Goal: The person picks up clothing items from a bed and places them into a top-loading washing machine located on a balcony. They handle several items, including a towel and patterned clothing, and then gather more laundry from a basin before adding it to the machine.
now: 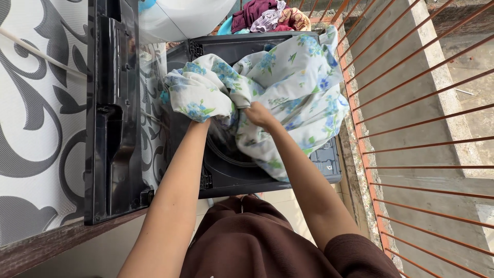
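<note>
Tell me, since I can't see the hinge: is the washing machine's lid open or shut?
Open. The black lid stands swung up on the left, and the round drum opening shows beneath the floral sheet.

home balcony, washing machine [221, 170], railing [411, 103]

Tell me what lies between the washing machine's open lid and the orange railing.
Head view: the washer's open tub, with the floral sheet bunched over it.
</note>
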